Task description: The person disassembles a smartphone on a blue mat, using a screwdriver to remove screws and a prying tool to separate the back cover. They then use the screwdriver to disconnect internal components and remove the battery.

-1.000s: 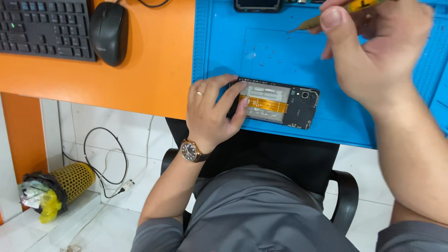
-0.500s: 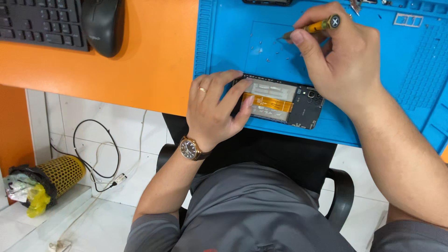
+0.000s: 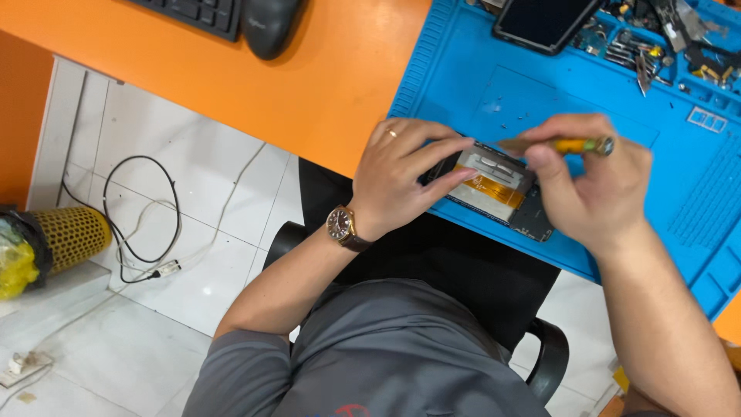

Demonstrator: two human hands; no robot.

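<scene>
Blue mat (image 3: 540,85): left hand (image 3: 405,174) pins opened phone (image 3: 494,181); right hand (image 3: 587,185) pinches yellow screwdriver (image 3: 571,144).

A: Light check. Bright, even, from overhead; colours saturated on the orange bench (image 3: 309,85) and blue mat (image 3: 478,85).

B: Shadows?

A: Soft, short ones under the left hand (image 3: 401,174) and right hand (image 3: 590,185). Dark patch below the bench edge over the chair.

B: Glare?

A: Mild sheen on the white floor tiles (image 3: 185,255).

B: Sharpness?

A: Mostly crisp; slight motion softness on the right hand, small parts at top right hard to resolve.
</scene>
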